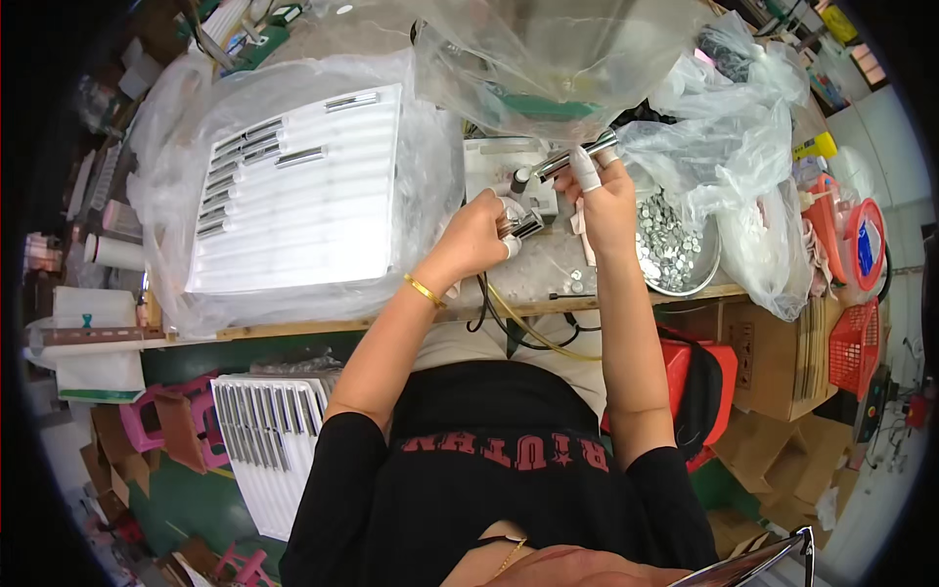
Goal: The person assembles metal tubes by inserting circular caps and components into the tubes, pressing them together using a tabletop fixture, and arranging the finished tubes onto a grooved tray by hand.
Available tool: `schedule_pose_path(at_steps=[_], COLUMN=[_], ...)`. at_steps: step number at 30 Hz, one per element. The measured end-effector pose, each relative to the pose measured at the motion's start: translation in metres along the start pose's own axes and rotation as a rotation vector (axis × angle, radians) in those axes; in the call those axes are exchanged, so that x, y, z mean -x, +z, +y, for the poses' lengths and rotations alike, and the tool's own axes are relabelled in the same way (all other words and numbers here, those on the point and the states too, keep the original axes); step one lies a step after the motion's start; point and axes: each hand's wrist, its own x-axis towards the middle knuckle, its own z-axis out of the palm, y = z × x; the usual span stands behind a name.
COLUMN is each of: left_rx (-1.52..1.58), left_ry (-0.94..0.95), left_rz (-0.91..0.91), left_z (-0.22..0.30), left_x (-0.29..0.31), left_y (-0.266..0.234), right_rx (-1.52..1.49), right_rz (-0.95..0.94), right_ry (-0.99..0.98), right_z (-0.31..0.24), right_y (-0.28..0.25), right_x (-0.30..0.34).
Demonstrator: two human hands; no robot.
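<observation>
Both forearms (386, 338) cross the near edge of the bench (284, 329); left hand (479, 235) gripping, right hand (608, 207) gripping farther in.

wood-edged workbench (284, 329) above green floor (186, 497), pale wall (902, 181) at right

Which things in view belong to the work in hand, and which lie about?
Likely in use: shiny elongated metal pieces held in the left hand and right hand; white ribbed rectangular tray with similar pieces; small silvery discs.

Seemingly lying about: red plastic lattice basket; brown cardboard box; white cylindrical roll.
</observation>
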Motion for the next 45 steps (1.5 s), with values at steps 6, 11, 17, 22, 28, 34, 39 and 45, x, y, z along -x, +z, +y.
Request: schedule_pose_path(at_steps=[6, 11, 17, 22, 28, 34, 39, 45], left_rx=[0.006, -0.034, -0.07, -0.091, 0.02, 0.611, 1.087, 1.24], left_ry=[0.013, 0.021, 0.029, 0.077, 0.038, -0.154, -0.192, -0.206], left_rz=[0.019, 0.023, 0.065, 0.061, 0.111, 0.357, 0.445, 0.419], left_z=[0.003, 0.014, 0.004, -0.001, -0.009, 0.004, -0.002, -0.009], left_x=[0.004, 0.007, 0.009, 0.006, 0.017, 0.029, 0.019, 0.013], left_y=[0.005, 0.002, 0.005, 0.007, 0.008, -0.013, -0.021, -0.012], right_rx=[0.093, 0.158, 0.856, 1.073, 1.015, 1.032, 0.932, 0.974], right_rz=[-0.01, -0.057, -0.239, -0.267, -0.211, -0.131, -0.123, -0.138], right_ry=[-0.039, -0.231, -0.631, -0.392, -0.36, -0.362, -0.418, -0.366], right_z=[-0.008, 0.0, -0.019, -0.018, 0.009, 0.039, 0.033, 0.041], right_y=[0.011, 0.012, 0.021, 0.017, 0.016, 0.018, 0.019, 0.015], right_x=[0.009, 0.017, 0.022, 0.016, 0.008, -0.028, -0.024, -0.025])
